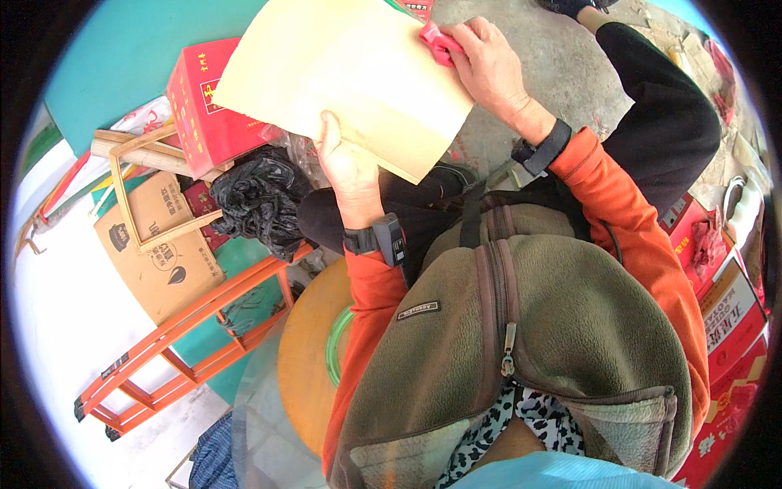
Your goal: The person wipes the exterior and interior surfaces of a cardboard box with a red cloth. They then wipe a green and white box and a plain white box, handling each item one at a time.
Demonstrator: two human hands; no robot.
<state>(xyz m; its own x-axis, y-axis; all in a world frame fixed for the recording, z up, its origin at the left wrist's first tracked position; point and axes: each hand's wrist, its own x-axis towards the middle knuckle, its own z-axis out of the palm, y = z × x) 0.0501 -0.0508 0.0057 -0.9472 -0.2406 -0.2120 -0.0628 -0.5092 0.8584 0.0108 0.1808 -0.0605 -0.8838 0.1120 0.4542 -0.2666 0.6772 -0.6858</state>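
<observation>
My left hand (351, 165) grips the near edge of a pale yellow board (342, 73), thumb on top and fingers hidden beneath. The board is tilted up before me, and its upper face is washed out by bright light. At the board's right edge, my right hand (489, 67) pinches a crumpled pinkish-red cloth or sheet (441, 44) against it. Black bands are strapped round both wrists, below orange sleeves. Under the board shows part of a dark-trousered leg and shoe (452, 180).
A red carton (204, 116) stands left of the board, near a wooden frame (131, 211) and a crumpled black plastic bag (263, 195). Further left are a brown cardboard box (159, 244) and an orange ladder (183, 342). Red printed boxes (730, 342) lie at right on the concrete floor (544, 67).
</observation>
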